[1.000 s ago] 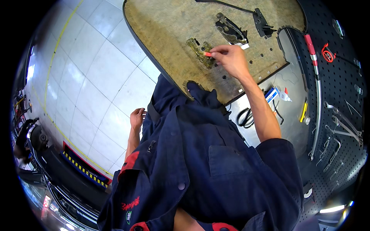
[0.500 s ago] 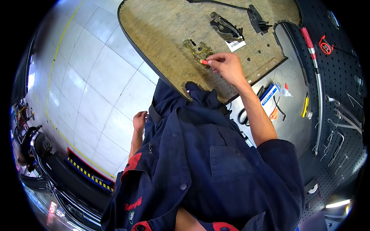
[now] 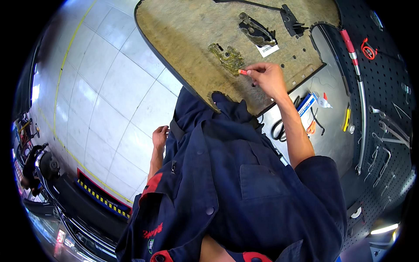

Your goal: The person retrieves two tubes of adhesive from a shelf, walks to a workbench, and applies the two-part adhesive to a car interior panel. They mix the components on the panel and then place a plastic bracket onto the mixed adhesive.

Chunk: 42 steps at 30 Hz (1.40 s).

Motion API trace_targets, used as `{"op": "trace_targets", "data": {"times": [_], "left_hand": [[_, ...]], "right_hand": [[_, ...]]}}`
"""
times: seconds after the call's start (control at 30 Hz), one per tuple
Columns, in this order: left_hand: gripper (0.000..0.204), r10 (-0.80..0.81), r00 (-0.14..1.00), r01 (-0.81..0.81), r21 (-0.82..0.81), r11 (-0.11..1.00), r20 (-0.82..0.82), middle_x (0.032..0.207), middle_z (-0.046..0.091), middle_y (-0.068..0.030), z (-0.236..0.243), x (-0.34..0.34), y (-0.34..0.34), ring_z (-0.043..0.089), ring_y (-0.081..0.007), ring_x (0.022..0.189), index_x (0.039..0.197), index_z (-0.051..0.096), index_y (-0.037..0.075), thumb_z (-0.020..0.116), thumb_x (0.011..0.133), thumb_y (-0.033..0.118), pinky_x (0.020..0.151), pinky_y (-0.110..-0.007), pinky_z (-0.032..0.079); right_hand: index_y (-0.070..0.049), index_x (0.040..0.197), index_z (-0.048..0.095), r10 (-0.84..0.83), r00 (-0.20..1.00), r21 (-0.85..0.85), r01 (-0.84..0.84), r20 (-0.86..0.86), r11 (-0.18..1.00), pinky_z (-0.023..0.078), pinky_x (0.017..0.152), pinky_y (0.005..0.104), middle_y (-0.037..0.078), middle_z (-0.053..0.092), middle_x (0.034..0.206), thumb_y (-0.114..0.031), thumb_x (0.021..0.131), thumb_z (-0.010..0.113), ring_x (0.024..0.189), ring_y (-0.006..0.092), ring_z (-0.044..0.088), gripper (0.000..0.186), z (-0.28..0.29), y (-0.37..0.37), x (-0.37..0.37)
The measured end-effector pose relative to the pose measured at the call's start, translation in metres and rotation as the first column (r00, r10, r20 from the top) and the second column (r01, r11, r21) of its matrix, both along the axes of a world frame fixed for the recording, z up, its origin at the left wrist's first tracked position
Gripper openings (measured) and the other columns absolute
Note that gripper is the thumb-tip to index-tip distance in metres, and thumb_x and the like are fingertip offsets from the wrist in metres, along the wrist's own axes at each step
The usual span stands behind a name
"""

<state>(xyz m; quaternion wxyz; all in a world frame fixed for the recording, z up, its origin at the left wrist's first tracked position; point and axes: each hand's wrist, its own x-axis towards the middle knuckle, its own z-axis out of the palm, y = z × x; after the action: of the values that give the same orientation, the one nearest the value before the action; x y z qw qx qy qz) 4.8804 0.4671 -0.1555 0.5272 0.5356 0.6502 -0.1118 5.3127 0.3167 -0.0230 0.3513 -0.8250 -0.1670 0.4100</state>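
Observation:
My right hand (image 3: pixel 270 81) pinches a small red stick-like piece (image 3: pixel 243 72) with a pale tip between thumb and fingertips. The tip is at the lower right edge of a glossy yellow-brown patch (image 3: pixel 233 60) on a large brown fibrous panel (image 3: pixel 183 48) with a dark rim. Small dark openings show in the patch. Beyond it lies a black bracket (image 3: pixel 256 32) with a white label (image 3: pixel 267 50). Low at my left side, beside my dark clothing, is my left hand (image 3: pixel 160 136). Its fingers are mostly hidden, so its grip cannot be made out.
On the metal bench (image 3: pixel 329 126) to the right lie a blue-and-white box (image 3: pixel 307 104), a white bottle with red tip (image 3: pixel 324 102), black cables and a yellow-handled tool (image 3: pixel 347 120). A dark pegboard (image 3: pixel 388 87) carries wrenches. A dark car (image 3: pixel 83 205) stands at lower left.
My right hand has shifted a little to the right with the red stick-like piece, baring more of the patch's lower part. My left hand stays at my side.

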Motion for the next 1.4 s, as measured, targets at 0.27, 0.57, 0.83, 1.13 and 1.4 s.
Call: {"op": "trace_targets", "data": {"times": [0.27,0.57,0.83,1.13,1.4], "left_hand": [[0.030,0.017,1.000,-0.017,0.003,1.000,0.002,0.090,0.072,-0.0113,0.011,-0.006,0.003,0.066,-0.0166,0.074,0.108,0.067,-0.003,0.056,0.095,0.021,0.064,-0.028,0.051],[0.030,-0.016,0.997,0.017,-0.013,1.000,0.077,0.092,0.071,-0.0105,0.006,0.002,0.029,0.065,-0.0166,0.073,0.113,0.066,0.000,0.057,0.094,0.022,0.061,-0.028,0.050],[0.038,-0.345,0.935,0.342,0.053,0.938,0.076,0.100,0.071,-0.0113,-0.009,-0.024,0.078,0.066,-0.0194,0.083,0.116,0.065,0.002,0.059,0.094,0.032,0.066,-0.031,0.050],[0.039,-0.402,0.915,0.399,0.064,0.915,0.038,0.104,0.069,-0.0118,-0.001,0.006,0.171,0.066,-0.0229,0.087,0.118,0.062,0.004,0.059,0.094,0.034,0.067,-0.034,0.052],[0.038,-0.261,0.965,0.253,0.171,0.952,0.024,0.107,0.068,-0.0108,0.049,0.064,0.235,0.065,-0.0228,0.089,0.119,0.061,0.005,0.059,0.094,0.034,0.072,-0.036,0.054]], "right_hand": [[0.002,0.099,0.073,-0.015,0.998,0.100,0.009,0.059,0.995,0.051,0.058,0.0259,0.006,0.070,0.077,-0.009,0.086,0.069,0.063,0.0092,0.062,0.017,-0.003,0.005,0.016],[0.002,0.096,0.072,-0.204,0.975,0.228,0.180,0.084,0.957,0.052,0.060,0.0271,0.006,0.070,0.076,-0.008,0.085,0.069,0.065,0.0103,0.063,0.014,-0.008,0.000,0.011],[0.002,0.100,0.064,-0.335,0.813,0.588,0.577,-0.476,0.567,0.056,0.069,0.0272,0.008,0.069,0.087,-0.006,0.088,0.070,0.075,0.0133,0.067,0.015,0.016,-0.031,-0.025],[0.002,0.105,0.064,-0.893,0.209,0.535,0.844,-0.399,-0.042,0.059,0.070,0.0302,0.011,0.069,0.089,-0.001,0.088,0.067,0.077,0.0176,0.069,0.018,0.008,-0.204,-0.096],[0.007,0.106,0.062,-0.944,-0.214,0.432,0.848,-0.251,-0.307,0.056,0.066,0.0273,0.013,0.069,0.094,-0.002,0.085,0.070,0.081,0.0177,0.067,0.024,-0.022,-0.286,-0.137]]}}
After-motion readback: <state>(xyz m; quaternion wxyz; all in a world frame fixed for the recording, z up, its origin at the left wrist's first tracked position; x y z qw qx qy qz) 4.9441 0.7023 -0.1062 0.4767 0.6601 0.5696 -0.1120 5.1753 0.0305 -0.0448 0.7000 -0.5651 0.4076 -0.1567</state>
